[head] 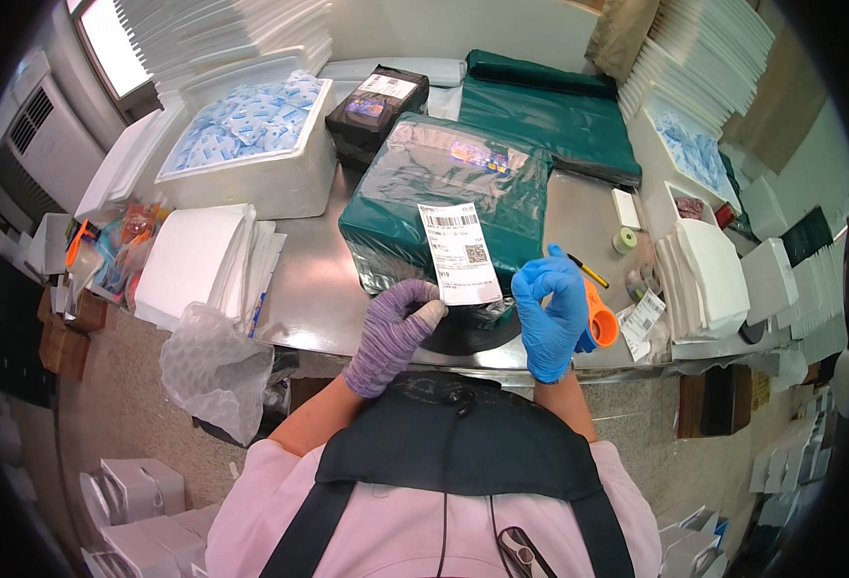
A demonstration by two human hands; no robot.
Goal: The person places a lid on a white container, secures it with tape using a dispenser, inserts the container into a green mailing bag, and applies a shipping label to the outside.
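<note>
A large box wrapped in green plastic and clear tape (388, 217) sits on the metal table in front of me. My left hand (399, 336), in a purple knitted glove, pinches the lower left corner of a white printed shipping label (460, 253) over the box's near side. Whether the label is stuck down cannot be told. My right hand (553, 311), in a blue rubber glove, is beside the label's lower right, its fingers curled; nothing shows between them. Just right of it lie an orange and blue tape dispenser (601, 325) and a yellow and black marker (589, 270).
A foam box of ice packs (251, 177) stands at the back left, beside a black wrapped parcel (377, 115). Green plastic bags (540, 119) lie at the back. White foam sheets (186, 253) are at the left, more (706, 282) at the right, near a loose label (641, 321).
</note>
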